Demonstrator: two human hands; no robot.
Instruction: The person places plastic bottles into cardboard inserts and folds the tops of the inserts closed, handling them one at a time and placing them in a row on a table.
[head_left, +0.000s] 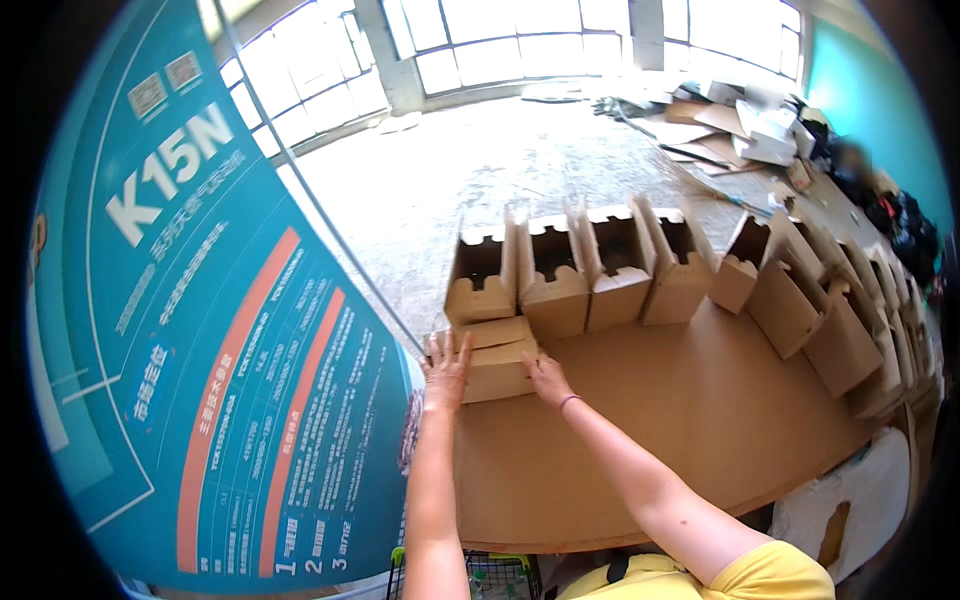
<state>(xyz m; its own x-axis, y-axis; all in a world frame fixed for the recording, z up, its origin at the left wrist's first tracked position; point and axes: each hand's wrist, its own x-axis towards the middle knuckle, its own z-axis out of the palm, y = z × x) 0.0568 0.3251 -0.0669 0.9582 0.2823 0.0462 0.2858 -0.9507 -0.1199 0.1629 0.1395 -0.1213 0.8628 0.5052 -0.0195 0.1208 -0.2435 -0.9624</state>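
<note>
A brown cardboard box [497, 384] lies at the near left of the table, its top flaps folded over and a seam showing between them. Against its left end rests my left hand [446, 376], fingers stretched and spread over the edge. My right hand [548, 381] grips the right end, with a thin dark band on that wrist. Just behind this box stands an upright open-topped carton [482, 302], the leftmost of a row. Beside it are another open carton [553, 305] and more of the same kind.
A brown tabletop [640, 440] spreads before me. More open cartons [835, 340] crowd its right side. A tall teal printed banner [230, 400] stands close on the left. Below the near edge sits a dark basket with a green rim [500, 560]. Scrap cardboard [735, 125] is heaped far right.
</note>
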